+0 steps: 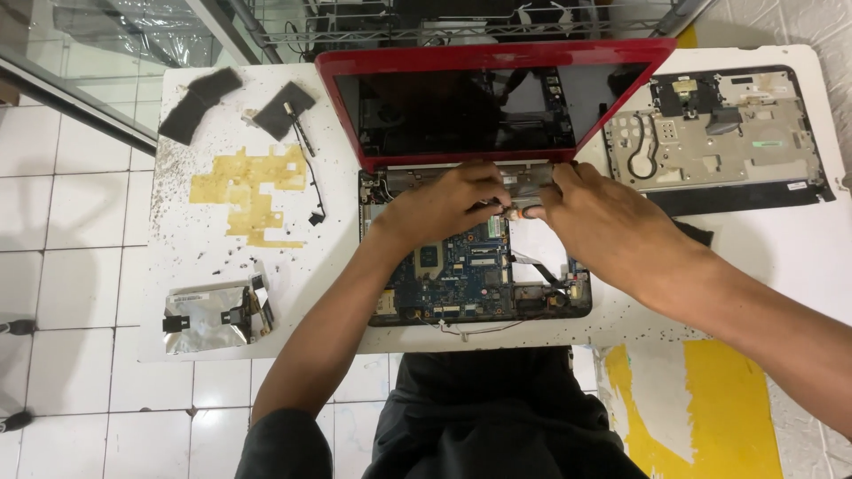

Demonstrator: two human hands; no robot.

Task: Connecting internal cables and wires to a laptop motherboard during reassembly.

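On the white bench (781,239) lies an opened red laptop (493,62), lid up at the far side, its blue circuit board (453,270) bared. Both hands meet at the hinge edge: the left hand (448,202) has fingers curled down onto a small silver part (524,182), and the right hand (590,213) pinches that same part. Far right rests the removed grey keyboard frame (719,129). Near left sits a silvery foil-wrapped drive (209,315); far left are two black pads (200,102) and a yellow stain (253,191).
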